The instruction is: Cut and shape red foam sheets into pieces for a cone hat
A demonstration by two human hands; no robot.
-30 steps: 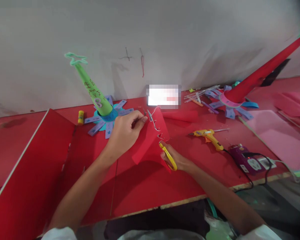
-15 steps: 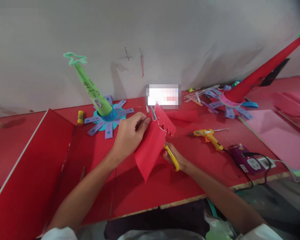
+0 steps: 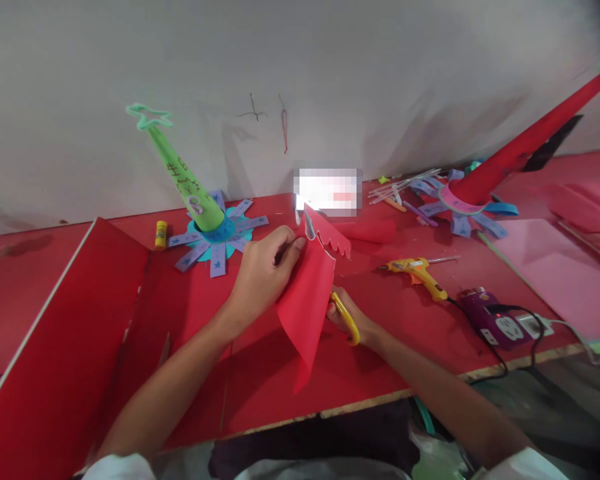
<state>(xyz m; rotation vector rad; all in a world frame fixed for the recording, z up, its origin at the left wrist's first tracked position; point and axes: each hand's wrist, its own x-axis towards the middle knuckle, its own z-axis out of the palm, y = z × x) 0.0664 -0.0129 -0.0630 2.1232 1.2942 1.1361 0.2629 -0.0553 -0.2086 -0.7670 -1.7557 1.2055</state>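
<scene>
My left hand (image 3: 265, 273) is closed on the upper edge of a red paper sheet (image 3: 307, 300), holding it up above the red table (image 3: 260, 387). The sheet hangs down to a point and its top right edge is cut in a wavy zigzag (image 3: 330, 237). My right hand (image 3: 353, 320) sits behind the sheet, closed on the yellow handles of a pair of scissors (image 3: 345, 317). The scissor blades run up behind the paper to its top edge.
A green paper cone on a blue and purple star base (image 3: 205, 213) stands at the back left, beside a yellow glue stick (image 3: 161, 235). A yellow glue gun (image 3: 417, 272) and a purple power strip (image 3: 495, 323) lie right. A red cone (image 3: 510, 157) and pink sheets (image 3: 550, 267) lie far right.
The red sheet has turned and swung down, so its lower corner now hangs toward me. The scissors moved up along the wavy cut to the top edge.
</scene>
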